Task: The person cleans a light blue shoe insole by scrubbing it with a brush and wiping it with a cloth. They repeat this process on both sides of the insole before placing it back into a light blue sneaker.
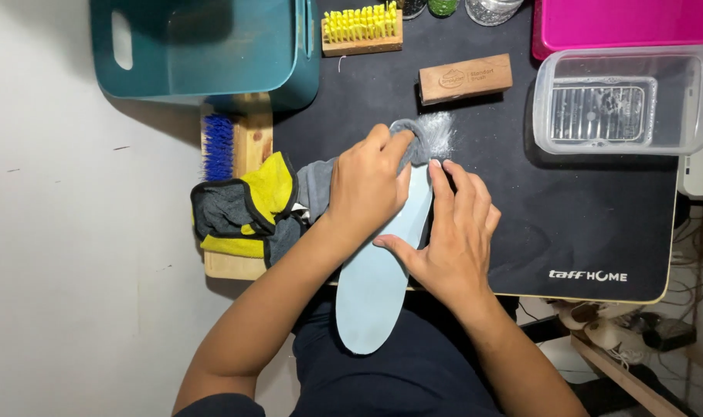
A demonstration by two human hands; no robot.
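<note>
Pale blue insole (pixel 378 270) lies nearest, its heel end overhanging the desk (pixel 568 224) edge toward the lap, long axis running up and slightly right. Left hand (pixel 367 185) fingers (pixel 390 139) are clenched on a grey-and-yellow cloth (pixel 247 208), pressing it against the insole's toe end. Right hand (pixel 452 232) lies flat with fingers spread, pinning the insole's right edge. Beyond sit two wooden brushes (pixel 465 77), a clear plastic tub (pixel 626 100) and a teal bin (pixel 205 46), none obstructing.
</note>
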